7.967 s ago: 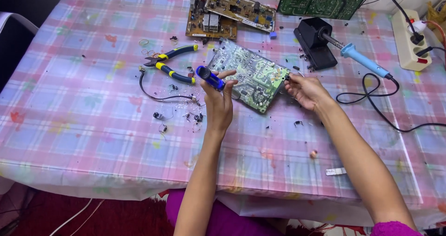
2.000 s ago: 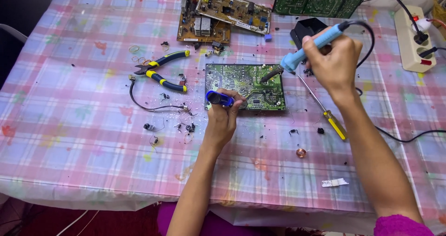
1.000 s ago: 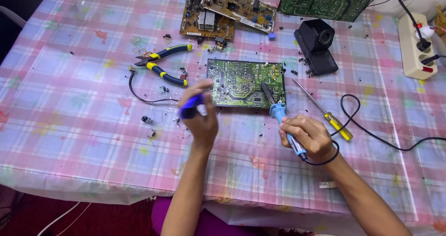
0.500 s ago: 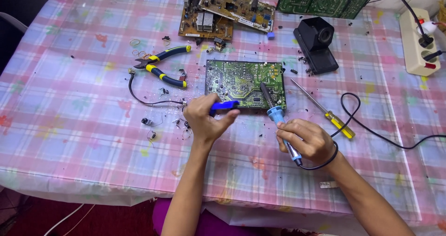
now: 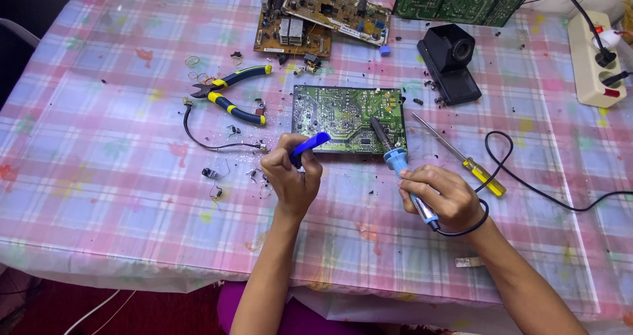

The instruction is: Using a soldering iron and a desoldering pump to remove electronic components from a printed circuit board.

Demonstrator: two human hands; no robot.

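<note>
A green circuit board (image 5: 348, 119) lies flat near the middle of the checked tabletop (image 5: 99, 177), and the tip of a blue-handled soldering iron (image 5: 402, 170) rests on its lower right part, the right hand (image 5: 443, 196) wrapped around the handle with its fingers closed on it. The left hand (image 5: 292, 177) grips a blue tool (image 5: 308, 145) whose end points at the board's lower left edge. Yellow-and-blue pliers (image 5: 231, 96) lie to the left, a yellow-handled screwdriver (image 5: 461, 157) to the right, a black stand (image 5: 452, 63) beyond.
</note>
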